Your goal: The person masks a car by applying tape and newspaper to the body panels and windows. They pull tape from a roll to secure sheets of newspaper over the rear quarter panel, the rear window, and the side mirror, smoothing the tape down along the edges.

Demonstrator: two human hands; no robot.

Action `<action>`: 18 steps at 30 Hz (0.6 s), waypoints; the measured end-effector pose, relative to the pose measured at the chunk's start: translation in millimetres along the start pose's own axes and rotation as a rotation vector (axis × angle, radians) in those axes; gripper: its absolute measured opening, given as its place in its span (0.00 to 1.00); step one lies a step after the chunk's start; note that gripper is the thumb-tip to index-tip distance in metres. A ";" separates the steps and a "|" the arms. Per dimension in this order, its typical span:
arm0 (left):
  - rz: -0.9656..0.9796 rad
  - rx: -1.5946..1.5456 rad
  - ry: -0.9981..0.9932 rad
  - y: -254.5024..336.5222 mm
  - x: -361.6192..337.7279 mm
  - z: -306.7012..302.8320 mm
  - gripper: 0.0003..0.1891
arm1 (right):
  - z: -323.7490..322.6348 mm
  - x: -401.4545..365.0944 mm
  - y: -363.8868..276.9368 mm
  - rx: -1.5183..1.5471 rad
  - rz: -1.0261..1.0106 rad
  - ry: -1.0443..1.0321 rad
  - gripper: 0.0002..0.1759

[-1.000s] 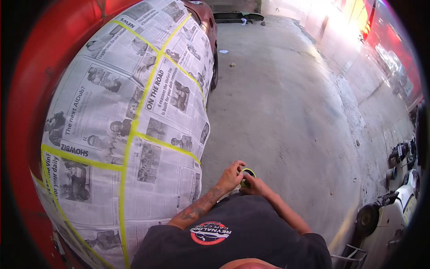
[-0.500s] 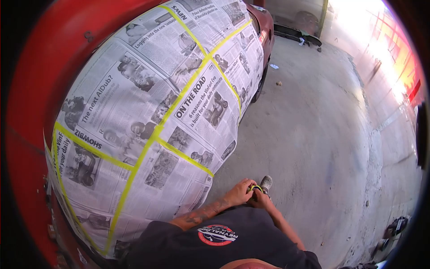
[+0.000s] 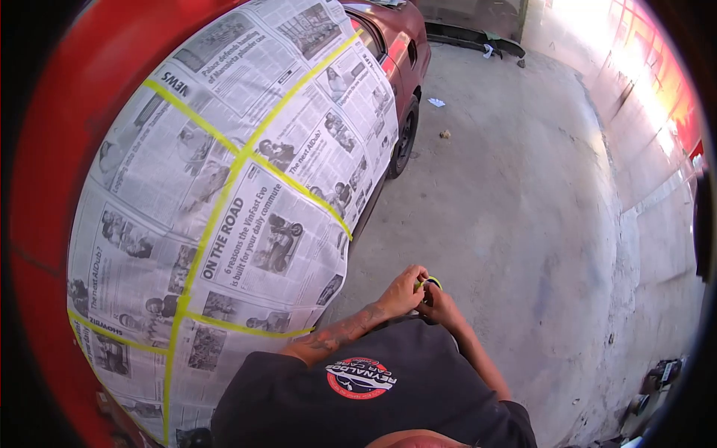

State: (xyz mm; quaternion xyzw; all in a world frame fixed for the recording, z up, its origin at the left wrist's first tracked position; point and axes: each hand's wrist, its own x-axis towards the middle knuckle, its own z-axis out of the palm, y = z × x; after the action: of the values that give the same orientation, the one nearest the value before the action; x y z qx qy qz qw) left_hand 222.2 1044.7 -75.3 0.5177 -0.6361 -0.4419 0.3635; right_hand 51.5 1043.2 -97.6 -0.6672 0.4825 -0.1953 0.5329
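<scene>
In front of my dark shirt, my left hand [image 3: 404,293] and my right hand [image 3: 440,306] meet at a small yellow-green tape roll [image 3: 436,282]. Fingers of both hands are closed on the roll and partly cover it. Left of them, joined newspaper sheets [image 3: 240,216] cover the side of a red car [image 3: 388,26]. Yellow-green tape strips [image 3: 211,222] run along the seams between the sheets. Neither hand touches the paper.
The car's wheel [image 3: 405,136] shows beyond the paper's edge. Concrete floor [image 3: 485,201] lies to the right, with a white scrap [image 3: 436,101] and a small lump [image 3: 445,134] on it. A dark bumper-like part [image 3: 463,36] lies at the back. Dark items [image 3: 661,375] are at lower right.
The view has shifted along the car, so the newspaper appears lower and further left, and more of the wheel shows. Both hands appear slightly higher, still together on the tape roll.
</scene>
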 end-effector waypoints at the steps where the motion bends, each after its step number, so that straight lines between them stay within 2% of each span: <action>1: 0.042 0.010 0.017 0.7 16.9 3.7 0.13 | -12.0 9.3 3.8 -0.015 -0.010 0.016 0.23; 2: 0.085 0.018 0.033 0.6 32.7 7.4 0.13 | -23.3 17.1 7.6 -0.032 -0.020 0.032 0.23; 8: -0.139 -0.021 -0.186 -16.1 121.6 17.3 0.12 | -76.7 78.4 50.0 0.040 0.040 -0.048 0.26; 11: -0.161 -0.069 -0.197 -41.1 182.7 18.1 0.10 | -113.8 126.9 55.9 0.083 0.084 -0.016 0.26; 14: -0.239 -0.131 -0.299 -29.1 257.7 2.3 0.08 | -155.8 173.9 81.7 0.074 0.224 0.047 0.25; 15: -0.280 -0.197 -0.392 -18.6 288.8 -6.0 0.08 | -173.6 191.9 95.0 0.064 0.278 0.071 0.25; 18: 0.050 -0.768 -0.563 76.3 379.5 -48.4 0.12 | -225.2 222.2 135.7 -0.141 0.348 0.294 0.23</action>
State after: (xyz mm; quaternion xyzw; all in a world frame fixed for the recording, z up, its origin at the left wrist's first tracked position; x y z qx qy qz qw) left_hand 165.2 669.4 14.9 0.1909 -0.5127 -0.7592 0.3526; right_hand -80.3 740.8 -195.9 -0.5739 0.6750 -0.1616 0.4347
